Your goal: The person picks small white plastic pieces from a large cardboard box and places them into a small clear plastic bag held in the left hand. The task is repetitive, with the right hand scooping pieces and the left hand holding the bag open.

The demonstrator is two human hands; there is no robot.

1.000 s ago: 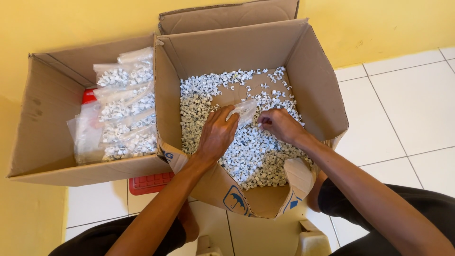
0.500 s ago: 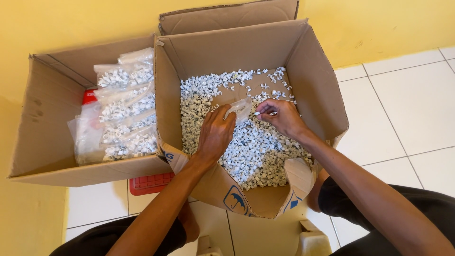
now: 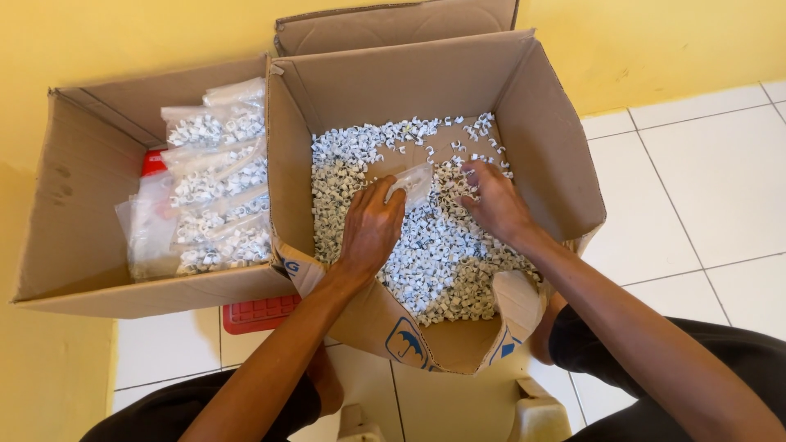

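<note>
— Moved since half a second ago: right hand, down from a pinch just beside the small clear plastic bag onto the heap of small white plastic clips, palm down, fingers spread and dug in among the pieces. Held nothing visible; whether anything is caught under the fingers, cannot tell.

— And the left hand?

— Stayed put. Closed around the lower part of the bag, thumb and fingers pinching it so that the mouth tilts up and toward the right hand. Bag just beyond the left fingertips, between both hands, touching the clips beneath.

— Around the hands?

— Both inside the large open cardboard box, resting on the clip layer, with a bare patch of cardboard floor just ahead of the right fingertips. Nearest box flap bent down under the forearms. Left of the left hand, past the box wall: second open cardboard box, with filled clear bags of clips stacked against its near side. Something red behind that stack, only partly seen. Below the left forearm, under the boxes: red plastic grid piece on white floor tiles. Yellow wall beyond both hands.
</note>
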